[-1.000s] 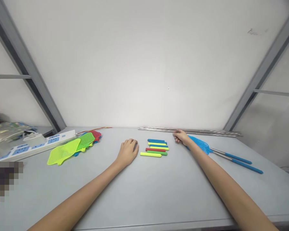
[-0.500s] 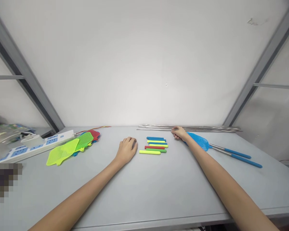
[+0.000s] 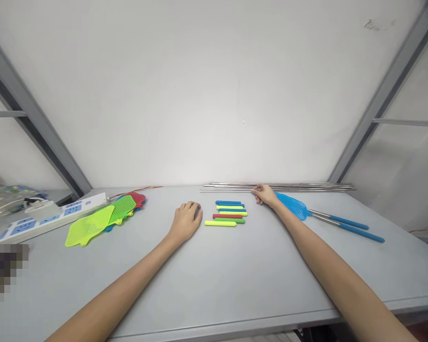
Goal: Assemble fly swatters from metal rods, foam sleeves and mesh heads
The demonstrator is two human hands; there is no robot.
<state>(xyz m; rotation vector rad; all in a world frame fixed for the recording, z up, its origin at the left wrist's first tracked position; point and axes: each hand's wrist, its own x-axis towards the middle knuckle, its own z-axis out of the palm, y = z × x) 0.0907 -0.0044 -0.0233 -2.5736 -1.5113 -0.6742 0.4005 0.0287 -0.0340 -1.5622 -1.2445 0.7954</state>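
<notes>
My left hand rests palm down on the grey table, fingers loosely spread and nothing in them. Just right of it lies a row of handle sleeves: blue, yellow, red and green. Farther back, my right hand pinches a thin metal rod at the front of a bundle of rods along the wall. Beside that wrist is a blue fly swatter head, partly hidden by the forearm. Two metal shafts with blue handles extend to its right.
On the left lie overlapping mesh swatter heads: yellow-green, green and red, with some blue beneath. A white power strip with a plug runs behind them. The wall closes off the table's back.
The whole view has shifted slightly, with things appearing a little higher and farther left. Both hands keep nearly the same places, the right one still at the rod.
</notes>
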